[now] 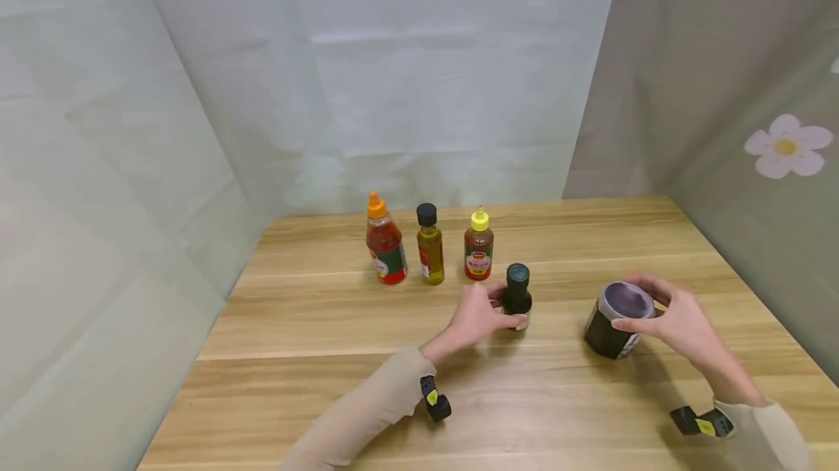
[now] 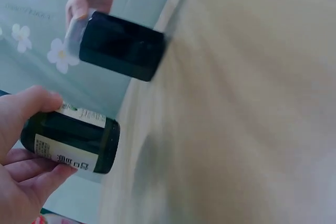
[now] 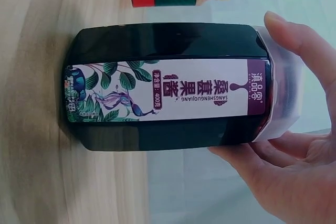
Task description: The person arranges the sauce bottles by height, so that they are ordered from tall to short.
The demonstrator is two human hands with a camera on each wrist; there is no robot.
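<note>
My left hand [image 1: 477, 317] grips a small dark glass bottle [image 1: 517, 287] with a dark cap, thumb on one side and fingers on the other. Its pale label [image 2: 68, 150] with printed text shows in the left wrist view. To the right, my right hand [image 1: 684, 325] holds a dark jam jar [image 1: 604, 331] by its clear-whitish lid [image 3: 283, 85], thumb and fingers on opposite sides. The jar leans slightly in the head view. A white and purple label [image 3: 178, 90] with leaves and a bird covers its side in the right wrist view.
Behind the hands stand a red sauce bottle [image 1: 387, 249] with an orange tip, a yellow oil bottle [image 1: 430, 251] with a black cap, and a smaller sauce bottle [image 1: 479, 244] with a yellow cap. The wooden table [image 1: 295, 325] ends at pale hanging cloth [image 1: 446, 92].
</note>
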